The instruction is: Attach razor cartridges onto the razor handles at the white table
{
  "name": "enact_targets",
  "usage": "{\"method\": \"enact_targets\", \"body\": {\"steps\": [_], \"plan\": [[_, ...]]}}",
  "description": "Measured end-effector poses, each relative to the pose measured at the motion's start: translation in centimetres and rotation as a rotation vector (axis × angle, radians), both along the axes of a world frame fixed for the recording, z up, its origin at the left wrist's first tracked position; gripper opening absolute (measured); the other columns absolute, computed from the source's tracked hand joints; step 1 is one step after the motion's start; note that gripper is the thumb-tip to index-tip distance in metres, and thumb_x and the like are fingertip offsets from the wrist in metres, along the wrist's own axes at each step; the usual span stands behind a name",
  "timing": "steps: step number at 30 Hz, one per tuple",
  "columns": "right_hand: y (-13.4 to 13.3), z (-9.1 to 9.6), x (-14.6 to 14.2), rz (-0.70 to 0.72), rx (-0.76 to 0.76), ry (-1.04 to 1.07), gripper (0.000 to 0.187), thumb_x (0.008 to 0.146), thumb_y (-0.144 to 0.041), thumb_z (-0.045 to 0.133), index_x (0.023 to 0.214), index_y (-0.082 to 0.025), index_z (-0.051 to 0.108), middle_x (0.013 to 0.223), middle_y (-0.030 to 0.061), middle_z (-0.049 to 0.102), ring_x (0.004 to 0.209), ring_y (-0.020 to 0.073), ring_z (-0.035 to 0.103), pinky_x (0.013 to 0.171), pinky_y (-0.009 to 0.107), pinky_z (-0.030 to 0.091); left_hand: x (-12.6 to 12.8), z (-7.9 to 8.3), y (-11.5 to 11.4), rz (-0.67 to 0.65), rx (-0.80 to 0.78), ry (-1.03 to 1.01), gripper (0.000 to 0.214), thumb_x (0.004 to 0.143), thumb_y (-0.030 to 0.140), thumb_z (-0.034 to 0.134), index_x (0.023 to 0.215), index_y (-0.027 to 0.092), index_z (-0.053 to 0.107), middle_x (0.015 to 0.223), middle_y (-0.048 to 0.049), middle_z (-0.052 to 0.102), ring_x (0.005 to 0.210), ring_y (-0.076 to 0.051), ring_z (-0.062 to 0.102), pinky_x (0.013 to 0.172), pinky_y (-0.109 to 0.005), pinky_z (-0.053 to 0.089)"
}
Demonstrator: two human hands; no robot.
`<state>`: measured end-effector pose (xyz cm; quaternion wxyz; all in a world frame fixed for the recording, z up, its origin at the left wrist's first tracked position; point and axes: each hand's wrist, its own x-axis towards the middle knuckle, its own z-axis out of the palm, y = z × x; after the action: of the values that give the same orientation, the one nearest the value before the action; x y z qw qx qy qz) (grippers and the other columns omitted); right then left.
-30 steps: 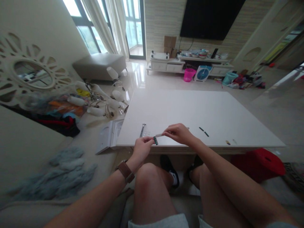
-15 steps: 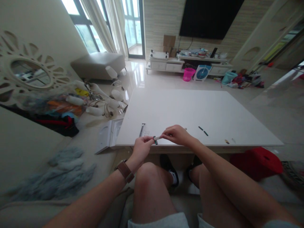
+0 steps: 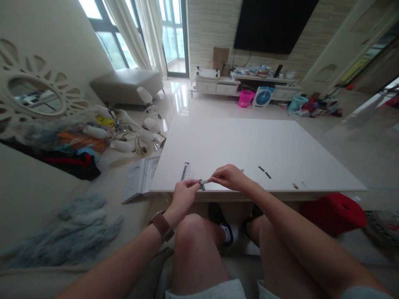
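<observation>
Two hands, one item each. Left hand (image 3: 185,194): thumb and fingers pinched together on 1 small green piece (image 3: 202,187), held up at the near edge of the white surface (image 3: 237,141). Right hand (image 3: 230,176): fingers pinched on 1 thin white stick (image 3: 205,181); its tip overlaps the green piece, contact too small to confirm. On the surface: 2 dark green strips (image 3: 268,175), nearly end to end, right of the right hand; 1 slim silver tool (image 3: 185,170) and clear plastic bits (image 3: 190,176), count unclear, by the left hand; farther right, 1 brown bit (image 3: 295,185) and 1 clear bit (image 3: 303,184), side by side. 1 brown wrist strap (image 3: 163,225) on the left arm. Brands: none legible; green piece too small to read.
</observation>
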<state>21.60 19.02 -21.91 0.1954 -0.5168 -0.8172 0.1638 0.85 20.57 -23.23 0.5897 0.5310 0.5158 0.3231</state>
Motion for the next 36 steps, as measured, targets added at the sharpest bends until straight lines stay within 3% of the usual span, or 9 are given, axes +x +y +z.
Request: {"method": "enact_targets", "body": {"steps": [6,13,18,23,28,34,36], "plan": [[-0.3,0.9,0.8,0.107,-0.106,0.022,0.032,0.093,-0.04,0.059,0.085,-0.017,0.079,0.067,0.0048,0.07,0.056,0.0098,0.053,0.057,0.023,0.031,0.0,-0.2,0.0,-0.001,-0.01,0.0,0.018,0.065,0.027,0.068,0.074,0.015,0.078,0.067,-0.0041,0.071,0.066,-0.016,0.058,0.064,-0.027,0.04],[-0.1,0.0,0.8,-0.006,-0.038,0.075,0.04,0.096,-0.045,0.053,0.084,-0.015,0.077,0.067,0.0053,0.068,0.058,0.0099,0.05,0.057,0.024,0.029,0.0,-0.3,0.2,-0.037,-0.004,0.041,0.022,0.066,0.031,0.068,0.077,0.015,0.079,0.069,-0.0038,0.071,0.069,-0.017,0.06,0.065,-0.026,0.041],[-0.2,0.0,0.8,0.081,-0.121,0.011,0.047,0.093,-0.05,0.055,0.071,-0.013,0.074,0.056,0.0027,0.061,0.052,0.0085,0.04,0.055,0.025,0.024,0.0,-0.3,0.2,-0.04,0.002,0.04,0.02,0.066,0.028,0.068,0.075,0.015,0.078,0.073,-0.0049,0.073,0.074,-0.018,0.062,0.068,-0.027,0.043],[-0.2,0.2,0.5,-0.005,-0.06,0.071,0.044,0.096,-0.047,0.051,0.079,-0.014,0.074,0.062,0.0032,0.062,0.057,0.0094,0.043,0.057,0.025,0.025,0.0,-0.6,0.3,-0.035,0.021,0.045,0.021,0.067,0.03,0.069,0.078,0.015,0.078,0.073,-0.0045,0.073,0.072,-0.018,0.062,0.068,-0.027,0.043],[-0.2,0.1,0.8,0.079,-0.183,0.02,0.049,0.093,-0.051,0.054,0.069,-0.013,0.072,0.052,-0.001,0.052,0.051,0.0077,0.034,0.053,0.025,0.022,-0.1,-0.9,0.3,-0.044,0.023,0.038,0.02,0.067,0.028,0.068,0.078,0.014,0.078,0.075,-0.0058,0.074,0.075,-0.019,0.064,0.069,-0.027,0.043],[-0.2,0.2,0.8,0.0,-0.122,0.106,0.051,0.096,-0.052,0.048,0.075,-0.012,0.073,0.059,0.002,0.058,0.056,0.009,0.04,0.056,0.025,0.025,-0.1,-0.8,0.4,-0.048,0.036,0.045,0.021,0.068,0.029,0.068,0.078,0.014,0.078,0.075,-0.0056,0.075,0.075,-0.02,0.065,0.07,-0.027,0.044],[-0.2,0.1,0.7,0.041,-0.167,0.065,0.05,0.095,-0.052,0.05,0.075,-0.013,0.073,0.057,0.0013,0.057,0.054,0.0086,0.039,0.055,0.025,0.024,-0.1,-0.8,0.4,-0.048,0.027,0.045,0.021,0.068,0.028,0.068,0.078,0.014,0.078,0.076,-0.0058,0.075,0.074,-0.02,0.065,0.069,-0.027,0.044]]}}
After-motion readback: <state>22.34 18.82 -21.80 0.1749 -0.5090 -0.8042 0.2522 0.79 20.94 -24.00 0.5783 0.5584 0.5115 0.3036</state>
